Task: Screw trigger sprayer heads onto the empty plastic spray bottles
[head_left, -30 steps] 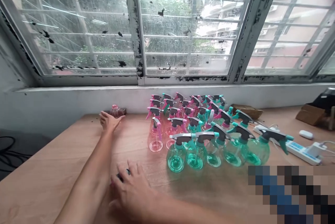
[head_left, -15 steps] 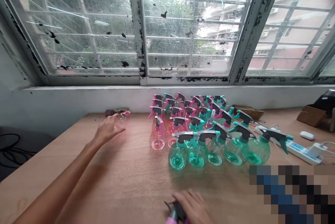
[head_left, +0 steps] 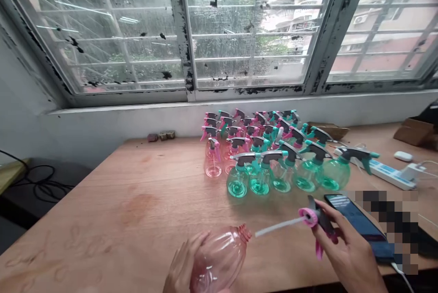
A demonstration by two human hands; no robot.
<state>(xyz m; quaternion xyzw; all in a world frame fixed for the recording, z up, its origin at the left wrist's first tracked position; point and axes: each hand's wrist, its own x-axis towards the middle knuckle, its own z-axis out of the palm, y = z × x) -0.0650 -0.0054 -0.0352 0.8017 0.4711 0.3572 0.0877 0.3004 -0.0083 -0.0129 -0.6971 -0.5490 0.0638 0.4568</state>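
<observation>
My left hand [head_left: 183,263] grips a clear pink bottle [head_left: 219,258] low in the view, its threaded neck tilted up to the right. My right hand [head_left: 345,249] holds a pink and grey spray head [head_left: 316,220]. The head's white dip tube [head_left: 278,227] points left, its tip just short of the bottle's neck. Both are held above the near part of the wooden table [head_left: 119,201].
A cluster of several assembled pink [head_left: 214,156] and green spray bottles [head_left: 260,174] stands mid-table by the window wall. A phone [head_left: 356,224] lies at the right, a power strip [head_left: 386,174] and white earbud case [head_left: 400,156] beyond. Small blocks [head_left: 160,136] sit at the far edge.
My left hand reached to the far edge, took the pink bottle and brought it close. My right hand lifted the spray head and aimed its tube at the neck. The camera tilted down.
</observation>
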